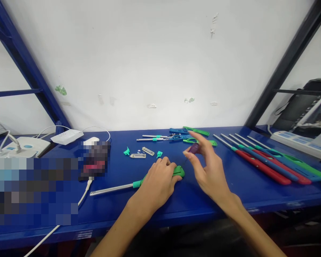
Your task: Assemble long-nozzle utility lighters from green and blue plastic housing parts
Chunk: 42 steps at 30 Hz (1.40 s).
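My left hand (162, 178) is closed over a green long-reach lighter (178, 172), pressing it flat on the blue table. The lighter's metal tube points to the left, with a teal collar at its base. Just right of the lighter's end, my right hand (210, 167) is raised above the table. Thumb and fingers pinch the dark purple handle (194, 147) of what looks like a small screwdriver; its shaft is blurred. Beyond my left hand lie clear fuel tanks (138, 156), a teal trigger (159, 154) and another teal piece (126, 151).
Opened blue and green lighter shells (196, 131) and metal tubes (149, 139) lie near the wall. Several red, blue and green lighters (264, 166) are lined up at right. A power strip (296, 141) sits behind them. At left are a white cable (82, 198) and a white box (66, 136).
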Each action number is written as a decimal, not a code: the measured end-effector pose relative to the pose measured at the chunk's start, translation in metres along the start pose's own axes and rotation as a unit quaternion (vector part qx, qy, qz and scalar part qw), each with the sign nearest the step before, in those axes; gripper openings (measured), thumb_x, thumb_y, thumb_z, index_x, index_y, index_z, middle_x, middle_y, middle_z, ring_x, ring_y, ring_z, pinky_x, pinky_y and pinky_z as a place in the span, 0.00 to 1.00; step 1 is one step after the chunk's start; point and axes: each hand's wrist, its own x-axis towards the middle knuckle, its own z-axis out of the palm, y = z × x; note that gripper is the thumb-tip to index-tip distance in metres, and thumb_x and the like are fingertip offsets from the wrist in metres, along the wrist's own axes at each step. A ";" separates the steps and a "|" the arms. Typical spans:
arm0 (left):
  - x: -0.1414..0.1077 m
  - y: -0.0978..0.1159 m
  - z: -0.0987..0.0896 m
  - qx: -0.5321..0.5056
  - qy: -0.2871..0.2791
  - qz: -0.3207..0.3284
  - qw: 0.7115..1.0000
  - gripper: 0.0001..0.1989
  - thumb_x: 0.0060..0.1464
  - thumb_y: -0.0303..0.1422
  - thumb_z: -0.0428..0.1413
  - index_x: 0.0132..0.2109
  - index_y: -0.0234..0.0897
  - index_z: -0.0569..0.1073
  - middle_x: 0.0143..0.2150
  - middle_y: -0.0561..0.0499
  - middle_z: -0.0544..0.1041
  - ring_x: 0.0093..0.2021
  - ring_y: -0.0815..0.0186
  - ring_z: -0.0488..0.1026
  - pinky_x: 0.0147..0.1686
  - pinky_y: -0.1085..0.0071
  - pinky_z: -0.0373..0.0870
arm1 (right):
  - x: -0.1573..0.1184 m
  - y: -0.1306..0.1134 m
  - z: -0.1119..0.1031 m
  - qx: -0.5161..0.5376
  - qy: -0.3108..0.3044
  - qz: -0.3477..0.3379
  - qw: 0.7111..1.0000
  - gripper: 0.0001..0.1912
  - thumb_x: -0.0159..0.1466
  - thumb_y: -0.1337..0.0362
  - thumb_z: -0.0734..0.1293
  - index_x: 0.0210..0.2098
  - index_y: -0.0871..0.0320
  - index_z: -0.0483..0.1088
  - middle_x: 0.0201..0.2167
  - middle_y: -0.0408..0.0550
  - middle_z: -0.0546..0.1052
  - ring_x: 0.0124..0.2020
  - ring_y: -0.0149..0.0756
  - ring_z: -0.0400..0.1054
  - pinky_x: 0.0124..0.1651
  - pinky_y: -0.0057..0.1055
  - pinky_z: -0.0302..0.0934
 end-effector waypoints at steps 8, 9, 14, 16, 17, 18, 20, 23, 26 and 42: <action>0.000 -0.001 -0.001 0.004 -0.003 0.005 1.000 0.12 0.71 0.36 0.53 0.53 0.35 0.78 0.52 0.41 0.73 0.53 0.53 0.73 0.55 0.56 0.71 | 0.001 -0.004 0.002 0.042 0.037 0.009 0.998 0.16 0.74 0.65 0.63 0.58 0.46 0.74 0.52 0.46 0.81 0.51 0.40 0.77 0.57 0.42 0.70; 0.001 -0.001 -0.001 0.005 -0.004 0.007 1.000 0.12 0.71 0.36 0.53 0.52 0.36 0.78 0.52 0.42 0.73 0.53 0.53 0.72 0.55 0.57 0.71 | 0.002 -0.005 0.001 0.052 0.042 0.008 0.998 0.16 0.74 0.65 0.63 0.57 0.46 0.75 0.51 0.46 0.81 0.52 0.40 0.77 0.56 0.42 0.71; 0.001 -0.001 -0.004 0.007 -0.007 0.010 1.000 0.12 0.71 0.35 0.53 0.53 0.36 0.78 0.51 0.42 0.73 0.54 0.53 0.72 0.55 0.58 0.71 | 0.003 -0.006 0.001 0.065 0.065 -0.013 0.996 0.10 0.68 0.65 0.72 0.47 0.46 0.77 0.43 0.43 0.77 0.44 0.37 0.74 0.48 0.37 0.72; 0.000 -0.001 -0.005 0.007 -0.008 0.007 1.000 0.12 0.71 0.36 0.53 0.52 0.36 0.78 0.51 0.42 0.73 0.53 0.53 0.73 0.54 0.59 0.71 | 0.004 -0.008 0.001 0.060 0.054 -0.018 0.997 0.10 0.68 0.65 0.71 0.48 0.45 0.78 0.46 0.44 0.78 0.47 0.37 0.74 0.49 0.37 0.71; 0.000 0.000 -0.005 0.007 -0.008 0.007 1.000 0.11 0.71 0.35 0.53 0.51 0.36 0.78 0.51 0.42 0.73 0.52 0.54 0.73 0.54 0.59 0.71 | 0.003 -0.009 0.000 0.060 0.044 -0.017 0.997 0.11 0.70 0.65 0.69 0.49 0.45 0.78 0.47 0.44 0.78 0.49 0.38 0.74 0.50 0.37 0.71; 0.000 0.000 -0.005 0.007 -0.008 0.007 1.000 0.11 0.71 0.35 0.53 0.50 0.36 0.78 0.50 0.42 0.73 0.52 0.54 0.73 0.54 0.59 0.71 | 0.003 -0.011 0.000 0.062 0.034 -0.014 0.997 0.12 0.72 0.66 0.67 0.51 0.45 0.78 0.49 0.45 0.79 0.50 0.38 0.75 0.51 0.37 0.72; 0.000 0.000 -0.005 0.006 -0.008 0.009 1.000 0.11 0.72 0.35 0.53 0.49 0.36 0.79 0.50 0.42 0.73 0.52 0.54 0.73 0.54 0.59 0.71 | 0.002 -0.013 0.000 0.068 0.031 -0.006 0.997 0.13 0.73 0.67 0.65 0.53 0.46 0.76 0.48 0.45 0.81 0.49 0.38 0.77 0.51 0.38 0.73; 0.001 0.000 -0.005 0.006 -0.005 0.012 1.000 0.11 0.71 0.35 0.53 0.51 0.36 0.78 0.50 0.42 0.73 0.53 0.53 0.72 0.54 0.59 0.71 | 0.001 -0.015 0.000 0.056 0.060 -0.008 0.997 0.09 0.69 0.66 0.70 0.48 0.49 0.76 0.43 0.45 0.81 0.44 0.39 0.77 0.50 0.40 0.74; 0.001 0.000 -0.005 0.006 -0.005 0.013 1.000 0.11 0.71 0.35 0.53 0.52 0.36 0.78 0.50 0.42 0.73 0.53 0.53 0.72 0.54 0.59 0.71 | 0.002 -0.015 -0.002 0.030 0.069 -0.021 0.997 0.08 0.67 0.65 0.72 0.46 0.48 0.78 0.43 0.46 0.80 0.45 0.41 0.76 0.50 0.42 0.73; 0.000 0.000 -0.004 0.002 -0.004 0.012 1.000 0.11 0.71 0.34 0.53 0.49 0.36 0.78 0.49 0.42 0.73 0.52 0.53 0.73 0.53 0.58 0.71 | 0.006 -0.022 -0.013 0.103 -0.044 0.008 0.994 0.12 0.72 0.66 0.67 0.48 0.43 0.80 0.46 0.42 0.83 0.47 0.38 0.77 0.49 0.36 0.72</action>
